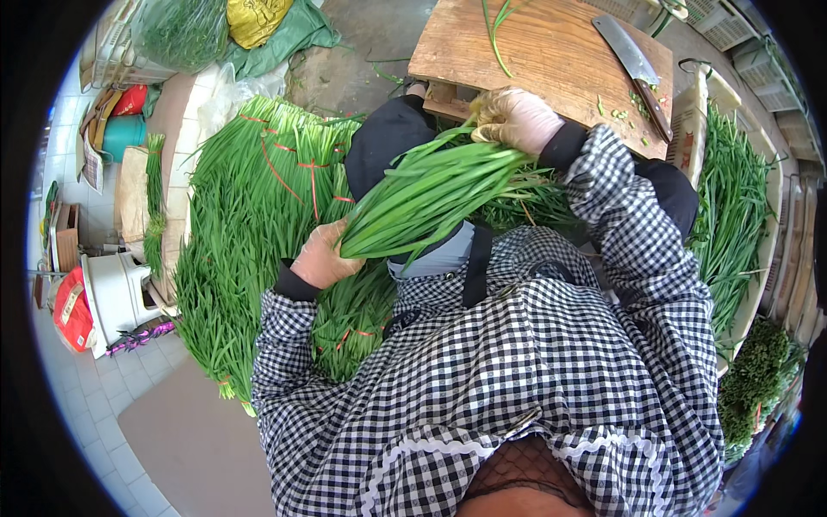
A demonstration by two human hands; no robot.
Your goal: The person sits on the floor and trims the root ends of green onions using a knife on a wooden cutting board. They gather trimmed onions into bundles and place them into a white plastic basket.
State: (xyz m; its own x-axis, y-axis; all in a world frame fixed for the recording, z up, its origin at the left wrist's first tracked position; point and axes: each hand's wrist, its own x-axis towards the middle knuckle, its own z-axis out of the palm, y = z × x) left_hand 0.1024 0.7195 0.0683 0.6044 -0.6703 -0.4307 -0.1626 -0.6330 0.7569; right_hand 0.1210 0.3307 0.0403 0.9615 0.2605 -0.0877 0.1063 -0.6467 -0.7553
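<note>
A loose bunch of garlic chives (433, 194) lies slantwise between my hands, above my lap. My left hand (325, 253), in a thin clear glove, grips the leaf tips at its lower left end. At the upper right end my gloved right hand (515, 119) has its fingers curled round the stalks, with some of them hidden under the hand. More loose chives (533, 203) show below the bunch, near my lap. To my left is a big pile of chive bundles (239, 213) bound with red ties.
Ahead stands a low wooden table (491, 45) bearing a cleaver (630, 55), chive stalks and green scraps. A plastic crate (770, 232) of chives is at my right. On the left are a white plastic stool (116, 294) and a plastic bag of greens (181, 32).
</note>
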